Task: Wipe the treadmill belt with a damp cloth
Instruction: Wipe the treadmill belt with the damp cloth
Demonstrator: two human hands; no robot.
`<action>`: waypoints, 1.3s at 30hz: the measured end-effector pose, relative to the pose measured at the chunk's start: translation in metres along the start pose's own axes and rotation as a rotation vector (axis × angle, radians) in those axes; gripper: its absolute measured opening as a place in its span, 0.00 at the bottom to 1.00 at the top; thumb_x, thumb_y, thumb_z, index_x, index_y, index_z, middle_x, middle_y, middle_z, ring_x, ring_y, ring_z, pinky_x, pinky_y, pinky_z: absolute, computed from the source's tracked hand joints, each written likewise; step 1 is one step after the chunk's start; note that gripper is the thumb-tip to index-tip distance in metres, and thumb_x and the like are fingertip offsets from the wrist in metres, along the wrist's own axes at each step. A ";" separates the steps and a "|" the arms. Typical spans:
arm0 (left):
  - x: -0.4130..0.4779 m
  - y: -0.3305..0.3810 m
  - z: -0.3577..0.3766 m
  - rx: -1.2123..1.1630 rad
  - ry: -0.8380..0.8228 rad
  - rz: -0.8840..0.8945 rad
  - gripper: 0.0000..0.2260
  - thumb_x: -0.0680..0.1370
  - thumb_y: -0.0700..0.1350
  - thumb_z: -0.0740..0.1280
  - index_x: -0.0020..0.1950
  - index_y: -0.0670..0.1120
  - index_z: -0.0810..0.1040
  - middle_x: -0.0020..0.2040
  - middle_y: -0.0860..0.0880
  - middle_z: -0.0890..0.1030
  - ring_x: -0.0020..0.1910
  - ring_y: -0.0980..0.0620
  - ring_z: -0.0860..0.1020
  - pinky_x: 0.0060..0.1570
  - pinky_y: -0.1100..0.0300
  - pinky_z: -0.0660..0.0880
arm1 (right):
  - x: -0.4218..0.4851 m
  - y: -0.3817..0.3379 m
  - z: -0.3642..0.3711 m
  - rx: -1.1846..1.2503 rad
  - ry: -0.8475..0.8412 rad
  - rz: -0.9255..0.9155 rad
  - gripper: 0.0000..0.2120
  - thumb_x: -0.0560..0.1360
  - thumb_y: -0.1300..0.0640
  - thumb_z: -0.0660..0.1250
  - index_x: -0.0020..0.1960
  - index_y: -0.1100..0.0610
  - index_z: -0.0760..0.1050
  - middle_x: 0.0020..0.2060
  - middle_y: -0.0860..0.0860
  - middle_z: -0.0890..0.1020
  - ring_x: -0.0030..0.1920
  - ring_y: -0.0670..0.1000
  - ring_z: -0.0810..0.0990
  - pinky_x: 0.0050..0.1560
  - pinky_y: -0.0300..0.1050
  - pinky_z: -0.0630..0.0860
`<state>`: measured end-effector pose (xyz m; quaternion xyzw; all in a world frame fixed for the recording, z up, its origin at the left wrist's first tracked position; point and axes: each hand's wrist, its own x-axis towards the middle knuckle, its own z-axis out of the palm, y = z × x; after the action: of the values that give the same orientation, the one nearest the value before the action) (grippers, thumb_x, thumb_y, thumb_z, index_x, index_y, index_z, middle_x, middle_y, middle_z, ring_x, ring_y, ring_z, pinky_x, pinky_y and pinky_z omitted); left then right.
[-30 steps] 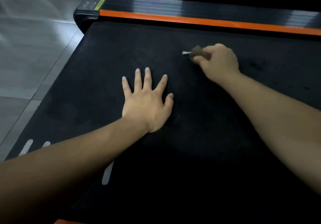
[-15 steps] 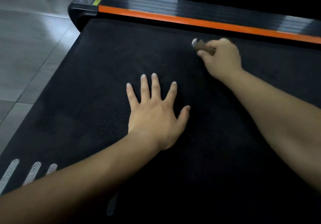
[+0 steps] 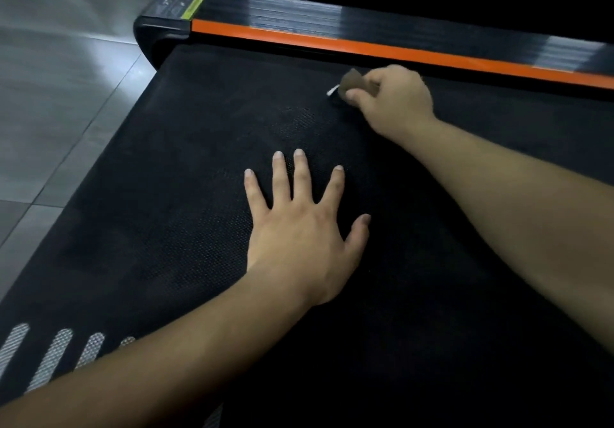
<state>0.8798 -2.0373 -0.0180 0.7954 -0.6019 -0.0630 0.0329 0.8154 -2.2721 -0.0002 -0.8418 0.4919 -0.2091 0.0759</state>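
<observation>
The black textured treadmill belt fills most of the head view. My left hand lies flat on the belt near its middle, fingers spread, holding nothing. Farther away, close to the orange strip, my right hand is closed around a small brownish cloth with a white bit sticking out to the left. The cloth presses on the belt; most of it is hidden inside my fist.
An orange strip and a black ribbed side rail border the belt's far edge. A rounded black end cap sits at the far left corner. Grey floor tiles lie to the left. White dashes mark the belt's near left.
My right hand with the cloth moved away from me toward the orange strip. The left hand stayed flat on the belt; the camera view shifted, so it appears lower.
</observation>
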 end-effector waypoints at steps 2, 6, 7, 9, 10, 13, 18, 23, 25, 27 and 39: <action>-0.001 -0.001 0.000 0.003 0.002 -0.007 0.33 0.80 0.70 0.41 0.83 0.58 0.41 0.83 0.41 0.39 0.81 0.38 0.33 0.75 0.31 0.36 | 0.021 0.008 -0.006 -0.046 0.064 0.235 0.15 0.76 0.42 0.66 0.54 0.50 0.81 0.50 0.51 0.83 0.55 0.57 0.80 0.54 0.48 0.73; 0.000 -0.002 0.000 0.001 0.011 -0.004 0.33 0.80 0.70 0.40 0.83 0.58 0.41 0.83 0.41 0.40 0.81 0.38 0.34 0.75 0.31 0.37 | 0.010 0.020 -0.005 -0.017 0.088 0.254 0.14 0.76 0.43 0.67 0.55 0.50 0.81 0.49 0.49 0.82 0.51 0.53 0.79 0.49 0.45 0.71; -0.001 -0.001 0.000 -0.004 0.007 -0.005 0.33 0.80 0.70 0.40 0.83 0.58 0.41 0.83 0.41 0.40 0.81 0.38 0.34 0.75 0.31 0.37 | -0.004 0.023 -0.009 0.009 0.054 0.168 0.13 0.76 0.42 0.67 0.54 0.50 0.81 0.47 0.48 0.80 0.48 0.52 0.77 0.47 0.44 0.70; -0.001 -0.001 -0.001 -0.006 -0.006 -0.014 0.33 0.80 0.70 0.40 0.83 0.58 0.41 0.83 0.41 0.39 0.81 0.39 0.33 0.75 0.32 0.36 | -0.021 0.039 -0.021 0.020 -0.011 0.079 0.14 0.76 0.41 0.67 0.53 0.49 0.81 0.47 0.50 0.80 0.48 0.54 0.77 0.47 0.46 0.72; -0.001 -0.001 -0.001 -0.002 -0.012 -0.014 0.33 0.80 0.70 0.40 0.83 0.58 0.40 0.83 0.41 0.39 0.81 0.39 0.33 0.75 0.32 0.36 | -0.017 0.052 -0.029 -0.014 0.006 0.114 0.15 0.75 0.40 0.66 0.54 0.50 0.82 0.49 0.52 0.82 0.50 0.56 0.79 0.49 0.48 0.74; -0.002 0.000 -0.001 -0.001 0.003 -0.011 0.33 0.80 0.70 0.41 0.83 0.58 0.42 0.83 0.41 0.40 0.81 0.38 0.34 0.75 0.31 0.36 | 0.000 0.074 -0.045 -0.018 0.070 0.353 0.16 0.77 0.43 0.66 0.57 0.52 0.81 0.52 0.54 0.83 0.56 0.59 0.80 0.51 0.48 0.73; -0.001 0.001 -0.002 -0.003 -0.013 -0.013 0.33 0.80 0.70 0.40 0.83 0.59 0.42 0.83 0.41 0.40 0.81 0.39 0.34 0.75 0.32 0.36 | -0.046 0.057 -0.038 0.032 -0.037 0.011 0.09 0.77 0.43 0.67 0.49 0.47 0.81 0.43 0.50 0.77 0.47 0.56 0.77 0.45 0.47 0.70; -0.002 0.000 0.000 -0.003 -0.004 -0.023 0.33 0.80 0.70 0.41 0.83 0.59 0.43 0.84 0.41 0.41 0.81 0.40 0.34 0.76 0.33 0.36 | -0.024 0.085 -0.050 -0.063 0.046 0.113 0.13 0.77 0.43 0.66 0.51 0.50 0.81 0.45 0.52 0.81 0.51 0.58 0.79 0.48 0.47 0.72; -0.001 0.000 -0.001 -0.008 0.001 -0.024 0.33 0.80 0.70 0.41 0.83 0.59 0.43 0.84 0.41 0.41 0.81 0.40 0.35 0.76 0.33 0.36 | -0.023 0.083 -0.050 -0.064 0.073 0.179 0.12 0.77 0.43 0.65 0.48 0.51 0.80 0.43 0.50 0.79 0.51 0.58 0.80 0.47 0.47 0.72; -0.001 0.001 0.001 -0.013 0.004 -0.020 0.33 0.80 0.70 0.42 0.83 0.59 0.45 0.84 0.41 0.42 0.81 0.39 0.36 0.76 0.33 0.36 | -0.046 0.074 -0.045 -0.086 0.042 0.041 0.13 0.78 0.43 0.65 0.50 0.51 0.81 0.42 0.52 0.76 0.48 0.59 0.78 0.46 0.49 0.72; 0.000 0.001 0.002 0.010 0.005 -0.025 0.33 0.80 0.70 0.42 0.83 0.59 0.47 0.84 0.41 0.44 0.82 0.39 0.38 0.76 0.32 0.37 | -0.120 0.064 -0.056 -0.012 -0.007 -0.050 0.13 0.77 0.42 0.66 0.50 0.51 0.82 0.43 0.51 0.75 0.43 0.54 0.76 0.41 0.46 0.68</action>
<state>0.8785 -2.0372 -0.0197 0.8032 -0.5921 -0.0585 0.0295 0.6891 -2.1968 -0.0040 -0.8549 0.4719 -0.2048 0.0672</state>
